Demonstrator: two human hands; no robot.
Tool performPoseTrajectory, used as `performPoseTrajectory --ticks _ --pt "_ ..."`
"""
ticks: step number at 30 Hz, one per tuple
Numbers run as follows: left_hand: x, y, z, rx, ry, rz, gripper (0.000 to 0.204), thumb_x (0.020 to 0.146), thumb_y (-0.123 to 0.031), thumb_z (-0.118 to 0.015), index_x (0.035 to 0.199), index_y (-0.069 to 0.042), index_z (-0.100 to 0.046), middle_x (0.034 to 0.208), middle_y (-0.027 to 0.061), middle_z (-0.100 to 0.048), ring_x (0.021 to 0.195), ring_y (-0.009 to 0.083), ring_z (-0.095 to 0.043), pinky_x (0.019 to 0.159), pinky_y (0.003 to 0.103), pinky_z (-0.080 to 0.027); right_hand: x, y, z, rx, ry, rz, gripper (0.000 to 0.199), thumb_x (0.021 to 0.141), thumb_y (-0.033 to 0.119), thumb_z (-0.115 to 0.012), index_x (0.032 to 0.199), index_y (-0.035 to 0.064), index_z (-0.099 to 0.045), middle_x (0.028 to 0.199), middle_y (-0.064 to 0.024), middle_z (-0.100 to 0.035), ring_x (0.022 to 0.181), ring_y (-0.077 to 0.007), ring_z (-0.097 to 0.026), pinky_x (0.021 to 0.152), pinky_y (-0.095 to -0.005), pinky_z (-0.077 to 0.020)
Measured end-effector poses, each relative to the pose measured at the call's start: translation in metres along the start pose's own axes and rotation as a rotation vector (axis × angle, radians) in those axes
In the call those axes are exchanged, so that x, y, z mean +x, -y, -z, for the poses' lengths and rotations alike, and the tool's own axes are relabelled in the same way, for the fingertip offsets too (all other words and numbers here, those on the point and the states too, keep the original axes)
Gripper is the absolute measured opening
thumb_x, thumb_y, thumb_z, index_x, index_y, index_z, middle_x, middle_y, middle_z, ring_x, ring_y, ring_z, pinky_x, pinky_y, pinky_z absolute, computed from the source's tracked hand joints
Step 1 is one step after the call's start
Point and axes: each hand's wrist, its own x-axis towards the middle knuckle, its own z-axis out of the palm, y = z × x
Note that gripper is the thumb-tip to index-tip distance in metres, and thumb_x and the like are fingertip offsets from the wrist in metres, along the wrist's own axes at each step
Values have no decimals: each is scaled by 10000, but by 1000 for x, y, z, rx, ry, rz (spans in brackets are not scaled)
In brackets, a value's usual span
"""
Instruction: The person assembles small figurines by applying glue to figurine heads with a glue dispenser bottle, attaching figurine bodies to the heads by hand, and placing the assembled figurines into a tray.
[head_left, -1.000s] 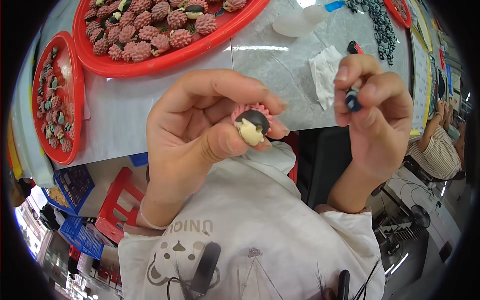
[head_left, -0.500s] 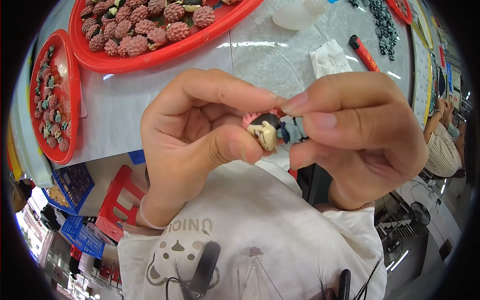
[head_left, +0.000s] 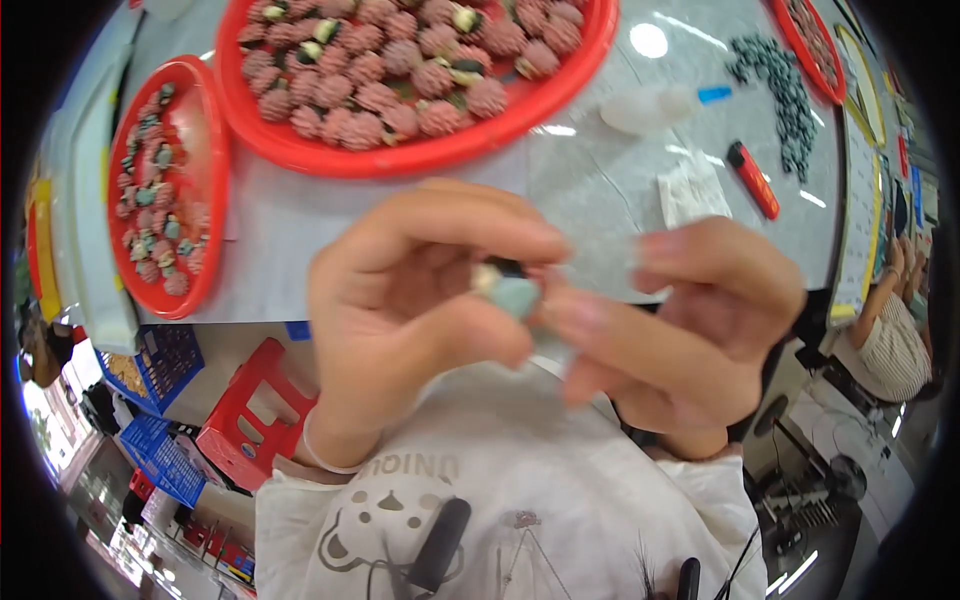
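Observation:
A small figurine point(head_left: 512, 294) with a pale face, dark and pink hair and a blue-green body is held in front of my chest. My left hand point(head_left: 400, 290) curls around it, with the thumb below and the index finger above. My right hand point(head_left: 690, 335) is beside it on the right, its fingers apart and blurred by motion. One right fingertip is at the figurine's side; whether it touches cannot be made out. Beyond my hands stands a large red tray point(head_left: 390, 165) of pink-haired doll heads point(head_left: 440, 115).
A narrower red tray point(head_left: 222, 190) of assembled figurines is at the left. To the right lie a clear bottle with a blue tip point(head_left: 645, 108), a white tissue point(head_left: 692, 190), a red-and-black tube point(head_left: 755, 180) and a pile of dark blue-green pieces point(head_left: 780, 100). A red stool point(head_left: 250, 420) stands lower left.
The right fingers have let go of the figurine's body and spread apart. In the left hand, the figurine has turned so its body faces toward me. The view has shifted, showing more of the table.

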Motion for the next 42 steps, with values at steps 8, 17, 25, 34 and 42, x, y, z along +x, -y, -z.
performPoseTrajectory --ticks 8,17,25,34,42 --pt "20 -56 93 1260 -297 -288 305 866 -44 -392 1145 -10 -512 1212 89 -489 1135 182 -440 965 292 -314 -28 -25 44 11 -395 -471 225 763 89 -627 959 -15 -588 982 -119 -500 831 -138 -462 737 -236 -373" --pt "79 -31 61 1564 -77 -205 238 790 -173 -552 1013 -89 -534 1001 93 -477 942 248 -500 794 332 -408 -7 -49 23 93 -184 -647 390 737 8 -567 1116 -18 -481 1057 -91 -545 950 -140 -483 802 -250 -370" --pt "79 -36 66 1382 -69 -32 216 767 -189 -568 923 -47 -524 907 118 -481 821 259 -517 735 349 -412 0 -50 11 163 8 -736 315 760 35 -564 1068 -17 -519 973 -100 -594 928 -142 -523 829 -276 -379" --pt "81 -41 71 1265 3 -42 168 754 -169 -579 884 -67 -548 876 87 -483 771 211 -502 704 304 -407 -10 -39 31 257 -158 -753 286 781 70 -570 1044 -32 -526 908 -97 -592 860 -140 -528 794 -260 -384" --pt "83 -40 80 1131 79 -144 190 704 -92 -639 868 -30 -564 870 32 -517 842 147 -498 747 259 -404 -19 -35 42 236 -142 -779 332 801 118 -566 1080 -48 -498 929 -118 -581 892 -153 -520 833 -269 -365"
